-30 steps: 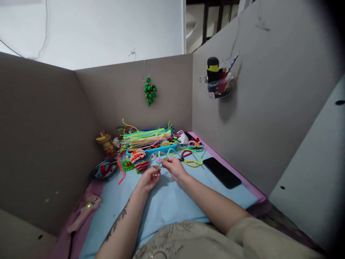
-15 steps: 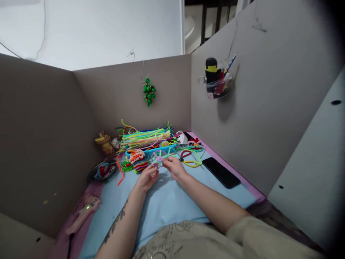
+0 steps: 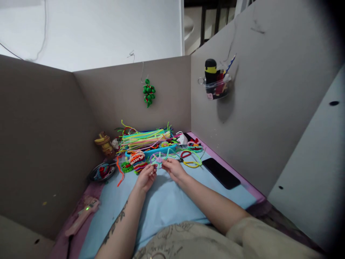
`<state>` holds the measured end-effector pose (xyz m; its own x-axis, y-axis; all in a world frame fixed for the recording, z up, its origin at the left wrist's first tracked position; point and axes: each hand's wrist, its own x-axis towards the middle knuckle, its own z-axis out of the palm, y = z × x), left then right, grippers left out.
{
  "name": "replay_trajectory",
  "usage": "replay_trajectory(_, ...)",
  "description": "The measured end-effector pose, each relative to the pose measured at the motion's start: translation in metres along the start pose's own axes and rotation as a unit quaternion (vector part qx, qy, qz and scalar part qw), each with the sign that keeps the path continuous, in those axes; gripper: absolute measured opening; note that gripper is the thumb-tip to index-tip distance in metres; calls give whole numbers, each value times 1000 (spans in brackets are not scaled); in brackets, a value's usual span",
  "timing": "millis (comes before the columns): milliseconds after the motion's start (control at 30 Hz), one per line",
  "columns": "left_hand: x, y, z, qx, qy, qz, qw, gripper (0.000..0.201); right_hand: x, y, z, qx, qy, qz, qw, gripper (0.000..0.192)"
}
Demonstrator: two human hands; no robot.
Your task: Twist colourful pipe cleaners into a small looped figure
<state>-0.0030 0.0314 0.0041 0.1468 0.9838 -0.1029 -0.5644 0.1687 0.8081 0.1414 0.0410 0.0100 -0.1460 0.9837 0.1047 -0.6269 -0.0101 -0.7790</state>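
Note:
Between my two hands is a small pipe-cleaner piece (image 3: 159,159) in lilac and mint green, with thin stems spreading out from its middle. My left hand (image 3: 147,177) pinches its lower left side. From the right, my right hand (image 3: 173,169) grips it with thumb and forefinger. Just left of it sits a bundle of striped pipe-cleaner work (image 3: 138,161) in peach, orange and several other colours. Behind stands a blue tray (image 3: 151,152) heaped with loose pipe cleaners (image 3: 147,138).
A black phone (image 3: 221,173) lies at the right on the blue cloth (image 3: 172,208). To the left are a dark bowl (image 3: 104,171), a brown cup (image 3: 105,144) and a pink glue gun (image 3: 83,215) with a green light. Grey panels (image 3: 167,93) enclose the table on three sides.
My left hand has shifted slightly, its fingers closing in nearer to the piece. The held piece has tilted a little. Everything else stays in place.

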Motion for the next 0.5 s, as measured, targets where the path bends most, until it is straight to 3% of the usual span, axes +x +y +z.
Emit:
replay_trajectory(133, -1, 2, 2, -39, 15, -18, 999, 5, 1, -1, -1, 45, 7, 19, 999, 28)
replay_trajectory(333, -4, 5, 7, -70, 23, -27, 997, 11, 4, -4, -3, 145, 24, 66, 987, 18)
replay_trajectory(500, -6, 5, 10, -86, 33, -30, 995, 14, 3, -5, -3, 150, 17, 70, 986, 16)
